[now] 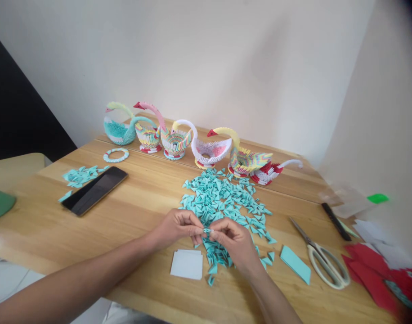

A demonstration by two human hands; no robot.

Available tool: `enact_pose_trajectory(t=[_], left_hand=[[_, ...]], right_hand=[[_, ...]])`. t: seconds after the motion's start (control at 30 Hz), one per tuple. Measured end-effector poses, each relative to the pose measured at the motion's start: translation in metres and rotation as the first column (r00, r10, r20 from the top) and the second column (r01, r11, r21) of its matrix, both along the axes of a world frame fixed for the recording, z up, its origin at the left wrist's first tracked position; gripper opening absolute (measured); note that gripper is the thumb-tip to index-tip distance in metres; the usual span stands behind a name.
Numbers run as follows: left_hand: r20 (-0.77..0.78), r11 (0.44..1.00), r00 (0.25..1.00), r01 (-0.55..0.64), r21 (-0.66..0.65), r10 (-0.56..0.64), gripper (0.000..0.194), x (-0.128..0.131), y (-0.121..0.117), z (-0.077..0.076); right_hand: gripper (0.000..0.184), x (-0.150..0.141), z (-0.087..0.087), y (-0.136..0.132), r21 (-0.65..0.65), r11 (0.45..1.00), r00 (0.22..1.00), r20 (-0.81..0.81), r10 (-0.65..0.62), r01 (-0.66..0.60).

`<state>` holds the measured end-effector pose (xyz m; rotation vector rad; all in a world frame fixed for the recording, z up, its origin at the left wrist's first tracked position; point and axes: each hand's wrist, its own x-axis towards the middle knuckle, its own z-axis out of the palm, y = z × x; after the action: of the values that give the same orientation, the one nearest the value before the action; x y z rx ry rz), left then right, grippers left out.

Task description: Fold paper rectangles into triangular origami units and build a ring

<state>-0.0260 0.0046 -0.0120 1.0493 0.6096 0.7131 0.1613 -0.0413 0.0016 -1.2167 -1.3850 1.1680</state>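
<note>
My left hand (186, 227) and my right hand (233, 238) meet above the front of a large pile of turquoise folded paper pieces (212, 193). Between their fingertips is a small turquoise folded paper piece (208, 230), pinched from both sides. Whether it is one piece or more joined together I cannot tell. Both hands are closed, thumbs against forefingers. A short stack of white paper squares (186, 264) lies on the table just below my left hand. Loose turquoise pieces are scattered around my right wrist.
Several folded-paper swans (211, 148) stand along the back. At left lie a phone (95, 191), a paper ring (116, 155) and a smaller turquoise heap (81, 175). To the right are turquoise paper strips (295, 264), scissors (322, 256), a black cutter-like object (336, 221) and red paper (371, 270).
</note>
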Motion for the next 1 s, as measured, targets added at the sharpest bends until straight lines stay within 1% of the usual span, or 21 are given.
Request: enact_pose_trajectory(t=[0.13,0.23,0.37,0.47,0.53,0.6,0.67,0.7,0.77,0.83,0.87,0.93,1.0], left_hand=[[-0.013,1.0,1.0,-0.008,0.005,0.008,0.034,0.001,0.0,-0.001],[-0.027,0.999,0.999,-0.028,0.018,0.029,0.035,0.002,0.0,-0.001],[-0.024,0.998,0.999,-0.046,0.034,0.047,0.037,0.005,-0.001,-0.002],[-0.028,0.998,0.999,-0.032,0.048,0.033,0.04,0.004,0.001,-0.003],[-0.054,0.996,0.998,-0.039,0.086,0.044,0.041,0.001,0.005,-0.003],[-0.116,0.979,0.986,-0.099,0.177,0.121,0.037,-0.004,0.011,-0.002],[-0.184,0.936,0.955,-0.168,0.31,0.232,0.03,-0.009,0.016,-0.003],[-0.211,0.909,0.939,-0.18,0.376,0.273,0.026,-0.011,0.018,-0.004],[-0.258,0.853,0.911,-0.159,0.497,0.32,0.021,-0.012,0.02,-0.007],[-0.314,0.785,0.888,-0.08,0.614,0.336,0.018,-0.01,0.019,-0.01],[-0.34,0.741,0.877,-0.027,0.671,0.34,0.017,-0.009,0.018,-0.011],[-0.379,0.635,0.857,0.081,0.768,0.349,0.017,-0.006,0.015,-0.012],[-0.401,0.534,0.838,0.162,0.83,0.369,0.016,-0.005,0.013,-0.012]], right_hand=[[0.017,-0.001,0.0,-0.001,0.046,0.999,1.0,0.015,-0.001,0.0],[0.013,-0.002,-0.003,-0.002,0.073,0.997,0.996,0.089,-0.025,0.018],[0.011,-0.002,-0.003,-0.002,0.065,0.998,0.987,0.157,-0.031,0.021],[0.013,-0.002,0.001,-0.002,0.124,0.992,0.958,0.286,-0.019,-0.017],[0.009,0.001,0.005,-0.002,0.181,0.983,0.921,0.387,-0.041,-0.032],[0.01,0.007,0.009,0.0,0.21,0.978,0.898,0.43,-0.095,0.002],[0.014,0.014,0.012,0.002,0.214,0.973,0.888,0.426,-0.172,0.086],[0.016,0.017,0.012,0.003,0.21,0.97,0.885,0.42,-0.202,0.122],[0.019,0.022,0.012,0.005,0.204,0.964,0.879,0.412,-0.24,0.168],[0.019,0.023,0.011,0.006,0.204,0.963,0.874,0.418,-0.247,0.174],[0.019,0.023,0.011,0.006,0.207,0.964,0.873,0.424,-0.24,0.164],[0.018,0.021,0.01,0.006,0.211,0.967,0.874,0.43,-0.225,0.145],[0.018,0.019,0.01,0.006,0.211,0.967,0.878,0.425,-0.22,0.14]])
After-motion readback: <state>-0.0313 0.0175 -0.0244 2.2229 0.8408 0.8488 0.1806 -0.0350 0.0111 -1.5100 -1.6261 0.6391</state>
